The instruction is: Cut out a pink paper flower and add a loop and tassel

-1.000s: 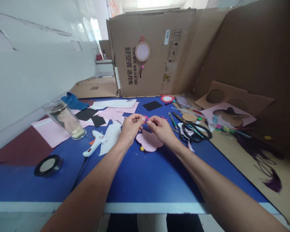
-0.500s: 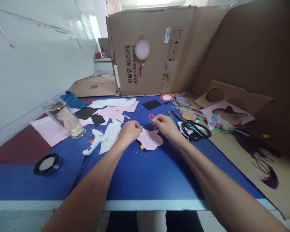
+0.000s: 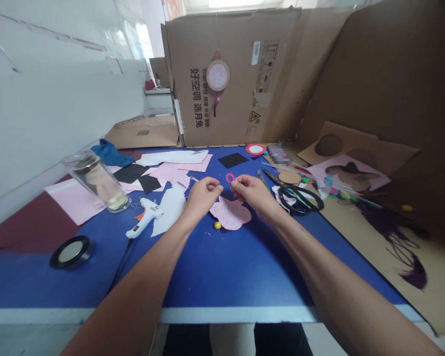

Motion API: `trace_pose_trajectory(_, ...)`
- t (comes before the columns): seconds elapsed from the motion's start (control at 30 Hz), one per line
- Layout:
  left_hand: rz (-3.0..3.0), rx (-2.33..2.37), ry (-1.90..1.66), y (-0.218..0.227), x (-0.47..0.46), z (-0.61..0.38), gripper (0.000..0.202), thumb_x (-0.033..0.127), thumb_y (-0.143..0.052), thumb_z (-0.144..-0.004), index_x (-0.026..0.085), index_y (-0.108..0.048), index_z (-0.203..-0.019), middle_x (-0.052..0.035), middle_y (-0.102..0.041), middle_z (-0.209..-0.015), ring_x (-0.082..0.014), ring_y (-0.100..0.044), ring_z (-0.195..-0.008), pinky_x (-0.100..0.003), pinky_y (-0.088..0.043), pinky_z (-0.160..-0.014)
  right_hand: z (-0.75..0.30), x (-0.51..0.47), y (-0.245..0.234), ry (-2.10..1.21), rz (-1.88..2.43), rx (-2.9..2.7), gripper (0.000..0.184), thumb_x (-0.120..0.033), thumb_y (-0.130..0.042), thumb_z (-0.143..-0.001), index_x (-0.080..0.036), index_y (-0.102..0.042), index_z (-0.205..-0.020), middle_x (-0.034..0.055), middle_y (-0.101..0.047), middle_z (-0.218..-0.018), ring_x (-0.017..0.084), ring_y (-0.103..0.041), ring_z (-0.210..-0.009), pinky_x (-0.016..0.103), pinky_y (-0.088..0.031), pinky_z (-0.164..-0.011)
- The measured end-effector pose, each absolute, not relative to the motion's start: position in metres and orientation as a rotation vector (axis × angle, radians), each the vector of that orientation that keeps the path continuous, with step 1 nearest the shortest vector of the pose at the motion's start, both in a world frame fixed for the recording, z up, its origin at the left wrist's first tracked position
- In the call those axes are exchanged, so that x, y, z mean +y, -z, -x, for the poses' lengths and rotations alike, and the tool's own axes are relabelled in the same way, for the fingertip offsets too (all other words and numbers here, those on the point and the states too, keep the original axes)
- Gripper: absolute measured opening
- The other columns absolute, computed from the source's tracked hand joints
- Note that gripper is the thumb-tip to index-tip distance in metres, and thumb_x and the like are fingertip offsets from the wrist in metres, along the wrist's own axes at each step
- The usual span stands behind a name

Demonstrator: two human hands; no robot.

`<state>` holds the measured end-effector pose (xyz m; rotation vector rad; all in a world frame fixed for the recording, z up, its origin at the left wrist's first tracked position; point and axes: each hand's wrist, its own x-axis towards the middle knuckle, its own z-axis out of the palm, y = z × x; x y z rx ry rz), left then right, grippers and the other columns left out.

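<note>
Pink loop (image 3: 227, 177) is poking up from the thumb and fingers of my right hand (image 3: 253, 194), which is pinching it over the blue desk (image 3: 226, 277). Beside it, my left hand (image 3: 201, 199) is curling its fingers; whether they're gripping anything, I cannot tell. Below, a pink cut-out (image 3: 231, 215) is lying near a yellow bell (image 3: 217, 225).

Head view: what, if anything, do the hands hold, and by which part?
The right hand pinches the pink loop by its near end; whether the left hand holds anything cannot be told.
</note>
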<state>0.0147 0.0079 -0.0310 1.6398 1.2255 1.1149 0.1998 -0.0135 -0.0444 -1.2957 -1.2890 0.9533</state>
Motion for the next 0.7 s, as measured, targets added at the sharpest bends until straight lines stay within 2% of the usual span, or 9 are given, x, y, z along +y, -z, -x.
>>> trace_pose_trajectory(0.17,-1.356,1.063,-1.056,0.022,0.002,-0.019,0.013,0.032,-0.076,-0.086,0.019,-0.076,-0.085,-0.0029,-0.071,-0.075,-0.0113,-0.054,-0.058,-0.025,-0.039,-0.054,-0.194,-0.018,0.04,-1.003,1.241,-1.357,0.045,-0.065,-0.081,-0.08,-0.021,-0.069,-0.082,0.0022,-0.067,-0.071,0.017,-0.059,-0.064,0.028,-0.046,-0.057)
trace_pose_trajectory(0.47,-1.24,1.048,-1.064,0.022,0.004,-0.018,0.013,0.026,-0.074,-0.089,0.018,-0.073,-0.079,-0.0019,-0.07,-0.073,-0.0082,-0.051,-0.053,-0.022,-0.034,-0.049,-0.187,-0.02,0.039,-1.049,1.211,-1.405,0.04,-0.059,-0.077,-0.081,-0.021,-0.067,-0.081,-0.0011,-0.063,-0.067,0.013,-0.054,-0.059,0.027,-0.044,-0.056)
trace_pose_trajectory(0.7,-1.216,1.055,-1.076,0.02,0.005,-0.016,0.014,0.023,-0.072,-0.091,0.018,-0.072,-0.078,-0.0012,-0.069,-0.072,-0.0071,-0.05,-0.052,-0.022,-0.033,-0.048,-0.194,-0.021,0.034,-1.02,1.196,-1.283,0.031,-0.051,-0.077,-0.083,-0.021,-0.068,-0.089,0.0025,-0.07,-0.08,0.017,-0.062,-0.069,0.028,-0.047,-0.058)
